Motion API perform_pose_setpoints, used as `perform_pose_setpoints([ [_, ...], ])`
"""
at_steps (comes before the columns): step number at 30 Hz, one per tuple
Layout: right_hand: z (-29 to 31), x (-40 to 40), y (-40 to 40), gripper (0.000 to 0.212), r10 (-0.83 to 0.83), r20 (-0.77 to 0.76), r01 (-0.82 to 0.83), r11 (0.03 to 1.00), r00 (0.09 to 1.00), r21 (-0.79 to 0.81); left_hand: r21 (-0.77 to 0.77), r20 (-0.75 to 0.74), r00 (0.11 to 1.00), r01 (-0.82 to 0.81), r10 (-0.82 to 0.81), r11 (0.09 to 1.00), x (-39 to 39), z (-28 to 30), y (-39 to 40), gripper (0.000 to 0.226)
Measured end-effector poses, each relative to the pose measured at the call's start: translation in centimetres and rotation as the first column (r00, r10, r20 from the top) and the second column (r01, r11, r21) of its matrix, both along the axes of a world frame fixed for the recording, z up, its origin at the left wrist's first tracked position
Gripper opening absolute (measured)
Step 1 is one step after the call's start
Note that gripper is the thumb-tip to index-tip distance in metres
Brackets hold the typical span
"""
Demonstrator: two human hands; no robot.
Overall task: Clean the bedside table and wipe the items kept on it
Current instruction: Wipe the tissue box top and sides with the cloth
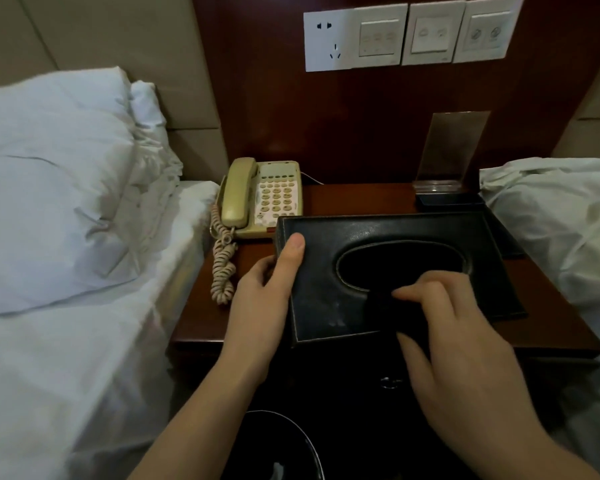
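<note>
Right now the step in hand looks like the wiping of the black tissue box (378,275), one of the items kept on the bedside table (551,327). The left hand (267,289) grips the box at its left edge, thumb laid over the top face and the other fingers curled out of sight round the side, and seems to hold it tilted up off the tabletop. The right hand (461,337) presses on the near part of the top face, its fingertips (406,292) bent down just at the rim of the oval opening; something dark may lie under them, perhaps a cloth, but I cannot tell, so whether it pinches anything is unclear. Pale smears show between the two grips, nearer the left thumb, so that patch probably needs another pass. Beyond the left grip sits the cream telephone (264,199), its coiled cord trailing towards that wrist; beyond the right hand stands a clear card holder (447,150). Next, I judge, comes steady holding while rubbing across the smeared area.
</note>
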State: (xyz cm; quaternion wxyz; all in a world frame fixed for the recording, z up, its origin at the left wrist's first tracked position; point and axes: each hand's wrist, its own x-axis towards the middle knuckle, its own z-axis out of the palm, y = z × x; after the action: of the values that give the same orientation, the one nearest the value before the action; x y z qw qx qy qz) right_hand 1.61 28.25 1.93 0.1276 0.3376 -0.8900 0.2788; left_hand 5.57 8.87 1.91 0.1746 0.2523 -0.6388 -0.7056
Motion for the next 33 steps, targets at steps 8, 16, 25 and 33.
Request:
perform_pose_setpoints([
  [8, 0.7, 0.3, -2.1, 0.057, 0.225, 0.029, -0.223, 0.973, 0.974, -0.057, -0.038, 0.012, 1.0, -0.009, 0.01, 0.999, 0.5, -0.1, 0.0, 0.063],
  [16, 3.7, -1.7, -6.3, 0.032, 0.2, -0.077, -0.211, 0.962, 0.977, -0.171, -0.002, -0.067, 0.996, 0.057, -0.057, 0.998, 0.9, 1.0, -0.3, 0.048],
  [25, 2.2, 2.0, -5.1, 0.045, 0.326, -0.072, -0.329, 0.944, 0.942, -0.031, 0.085, -0.006, 0.995, 0.1, -0.1, 0.991, 1.3, 1.0, -1.4, 0.049],
  [33, 3.8, -0.4, -7.4, 0.031, 0.202, -0.11, -0.217, 0.964, 0.973, -0.152, 0.072, -0.026, 0.993, 0.113, -0.111, 0.991, 1.2, 1.4, -1.4, 0.058],
])
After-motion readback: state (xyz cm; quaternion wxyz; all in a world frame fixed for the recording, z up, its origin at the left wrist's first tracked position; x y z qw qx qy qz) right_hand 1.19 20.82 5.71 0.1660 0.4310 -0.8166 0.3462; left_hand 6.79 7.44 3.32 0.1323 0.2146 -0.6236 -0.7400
